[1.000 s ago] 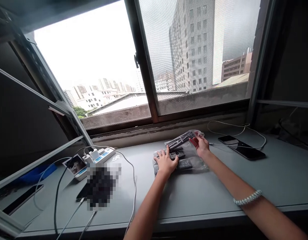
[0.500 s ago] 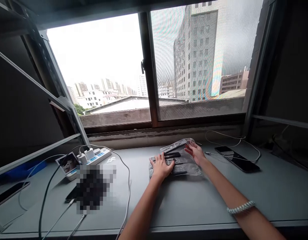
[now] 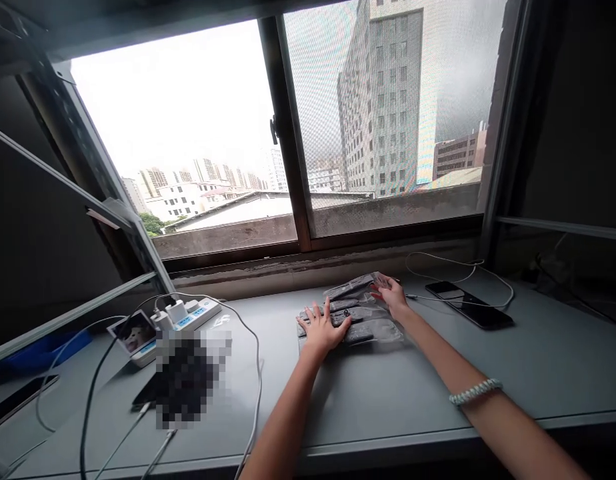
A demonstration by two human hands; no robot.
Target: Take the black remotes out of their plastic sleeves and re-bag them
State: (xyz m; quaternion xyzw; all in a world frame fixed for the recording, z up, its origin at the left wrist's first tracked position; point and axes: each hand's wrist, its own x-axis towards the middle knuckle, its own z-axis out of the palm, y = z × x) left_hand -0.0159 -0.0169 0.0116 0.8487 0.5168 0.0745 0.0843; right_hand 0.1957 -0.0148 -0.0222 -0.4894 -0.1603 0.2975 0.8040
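Several dark, elongated things in clear plastic bags lie side by side on the grey table, their exact kind not clear. My left hand (image 3: pixel 321 331) rests flat on the nearer bagged things (image 3: pixel 361 332) with its fingers spread. At the far side, my right hand (image 3: pixel 392 298) has its fingers closed on the end of a bagged dark strip (image 3: pixel 352 287), which slants away from the others. Part of that end is covered by the fingers. Loose clear plastic sticks out to the right of the nearer ones.
On the right, a black phone (image 3: pixel 471 305) lies with a white cable near it. A white power strip (image 3: pixel 201 313) with plugged-in chargers stands at left, beside a blurred dark patch (image 3: pixel 185 380). Cables run down the table (image 3: pixel 388 407) to its front edge. A window is behind.
The view has shifted slightly. The fingers of my left hand have spread wider over the bagged things. My right hand stays at the end of the far strip, which now lies slightly differently.
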